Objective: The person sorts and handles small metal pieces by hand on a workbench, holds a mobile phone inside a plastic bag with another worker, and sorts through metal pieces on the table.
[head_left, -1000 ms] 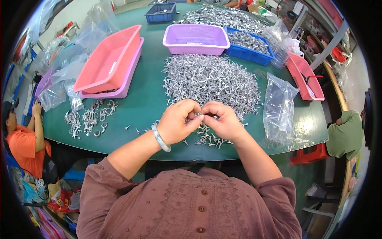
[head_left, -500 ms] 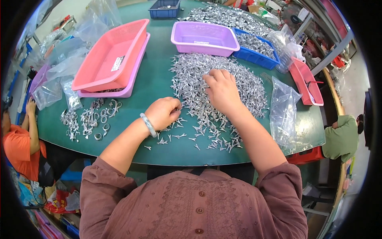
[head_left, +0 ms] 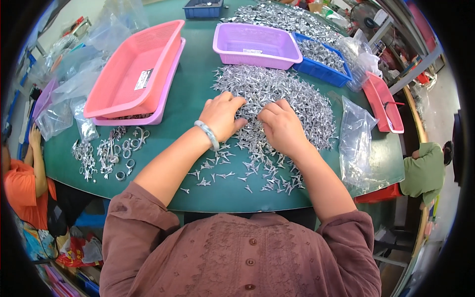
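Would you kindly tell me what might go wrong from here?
Some loose metal pieces lie near the front edge of the green table, so a forearm might sweep them off. The left hand and right hand are bare at the pile of slim, pointed-looking pieces, which could prick a finger. Pushing the pile away might press pieces against the purple basket behind it.

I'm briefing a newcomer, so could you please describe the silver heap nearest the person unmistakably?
On the green table, find the purple basket beside the filled blue bin. On its near side spreads the heap of small forked metal pieces. Unlike the far heap, this has the left hand and right hand at it.
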The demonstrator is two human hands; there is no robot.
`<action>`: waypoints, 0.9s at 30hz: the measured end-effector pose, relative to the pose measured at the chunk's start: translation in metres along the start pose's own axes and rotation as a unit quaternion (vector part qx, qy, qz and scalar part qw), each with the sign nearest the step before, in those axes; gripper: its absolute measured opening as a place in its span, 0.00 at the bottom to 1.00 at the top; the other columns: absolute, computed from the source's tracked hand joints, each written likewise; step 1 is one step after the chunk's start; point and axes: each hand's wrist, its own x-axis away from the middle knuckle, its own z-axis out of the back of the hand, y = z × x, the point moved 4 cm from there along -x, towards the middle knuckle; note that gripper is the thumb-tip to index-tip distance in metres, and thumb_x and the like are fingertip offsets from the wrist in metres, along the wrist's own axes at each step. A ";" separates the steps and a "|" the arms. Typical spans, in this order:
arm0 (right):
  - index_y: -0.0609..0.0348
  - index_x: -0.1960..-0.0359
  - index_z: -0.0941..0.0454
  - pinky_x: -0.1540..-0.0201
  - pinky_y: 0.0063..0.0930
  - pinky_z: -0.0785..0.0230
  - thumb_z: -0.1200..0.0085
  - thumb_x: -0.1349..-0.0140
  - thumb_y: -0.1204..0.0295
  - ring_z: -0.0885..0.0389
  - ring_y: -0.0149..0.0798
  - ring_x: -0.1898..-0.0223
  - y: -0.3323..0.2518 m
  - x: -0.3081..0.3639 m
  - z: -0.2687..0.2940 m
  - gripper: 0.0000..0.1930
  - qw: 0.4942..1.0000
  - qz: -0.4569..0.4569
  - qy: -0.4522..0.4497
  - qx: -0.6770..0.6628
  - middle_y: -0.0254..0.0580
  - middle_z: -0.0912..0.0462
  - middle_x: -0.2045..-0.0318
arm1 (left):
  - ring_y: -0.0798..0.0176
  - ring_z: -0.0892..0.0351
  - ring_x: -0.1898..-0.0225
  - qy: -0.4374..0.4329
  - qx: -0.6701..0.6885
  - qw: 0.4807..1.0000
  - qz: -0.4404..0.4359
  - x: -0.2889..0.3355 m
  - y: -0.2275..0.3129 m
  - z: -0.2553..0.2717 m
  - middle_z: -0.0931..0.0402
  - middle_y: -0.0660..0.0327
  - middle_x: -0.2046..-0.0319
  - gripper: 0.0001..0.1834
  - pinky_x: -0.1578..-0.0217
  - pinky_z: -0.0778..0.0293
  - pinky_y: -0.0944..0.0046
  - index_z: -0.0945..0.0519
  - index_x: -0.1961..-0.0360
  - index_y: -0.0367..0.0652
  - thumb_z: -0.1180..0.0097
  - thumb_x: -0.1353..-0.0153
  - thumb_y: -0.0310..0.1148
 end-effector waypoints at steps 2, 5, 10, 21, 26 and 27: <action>0.56 0.74 0.25 0.60 0.32 0.35 0.49 0.57 0.80 0.31 0.44 0.64 0.002 0.002 0.005 0.07 0.999 -0.031 -0.004 -0.040 0.36 0.26 0.72 | 0.52 0.28 0.64 -0.013 -0.004 1.000 0.022 -0.003 -0.002 -0.001 0.29 0.56 0.68 0.13 0.62 0.33 0.58 0.25 0.65 0.44 0.40 0.54 0.32; 0.56 0.73 0.25 0.59 0.31 0.35 0.48 0.56 0.81 0.29 0.45 0.65 0.010 0.006 0.010 0.07 0.991 -0.077 0.012 -0.104 0.37 0.24 0.71 | 0.53 0.28 0.67 -0.026 0.050 0.998 0.042 0.000 -0.007 -0.003 0.29 0.56 0.71 0.09 0.66 0.32 0.58 0.26 0.71 0.42 0.40 0.55 0.28; 0.59 0.70 0.24 0.69 0.23 0.34 0.45 0.52 0.79 0.27 0.30 0.73 0.028 0.017 0.002 0.07 0.906 -0.275 0.011 -0.323 0.33 0.23 0.76 | 0.53 0.28 0.69 -0.005 0.084 0.996 0.019 0.007 -0.007 -0.004 0.29 0.56 0.72 0.06 0.68 0.32 0.59 0.27 0.73 0.39 0.43 0.54 0.23; 0.62 0.69 0.26 0.73 0.16 0.36 0.47 0.46 0.79 0.28 0.23 0.74 0.030 0.021 -0.005 0.04 0.750 -0.357 0.019 -0.557 0.31 0.24 0.76 | 0.74 0.29 0.70 -0.005 0.317 0.941 0.119 0.014 -0.026 -0.003 0.29 0.67 0.72 0.09 0.67 0.32 0.74 0.27 0.60 0.36 0.52 0.44 0.20; 0.64 0.67 0.27 0.73 0.17 0.34 0.49 0.44 0.79 0.25 0.26 0.74 0.030 0.027 -0.007 0.04 0.691 -0.353 0.034 -0.630 0.36 0.23 0.74 | 0.72 0.27 0.68 -0.077 0.628 0.748 0.198 0.017 -0.004 -0.010 0.28 0.65 0.70 0.11 0.65 0.30 0.73 0.27 0.57 0.35 0.52 0.42 0.23; 0.64 0.66 0.26 0.73 0.17 0.33 0.49 0.44 0.78 0.25 0.27 0.73 0.028 0.026 -0.008 0.05 0.681 -0.343 0.031 -0.646 0.37 0.23 0.74 | 0.72 0.27 0.69 -0.087 0.666 0.710 0.212 0.020 -0.002 -0.012 0.27 0.64 0.70 0.11 0.64 0.29 0.73 0.27 0.56 0.36 0.51 0.41 0.24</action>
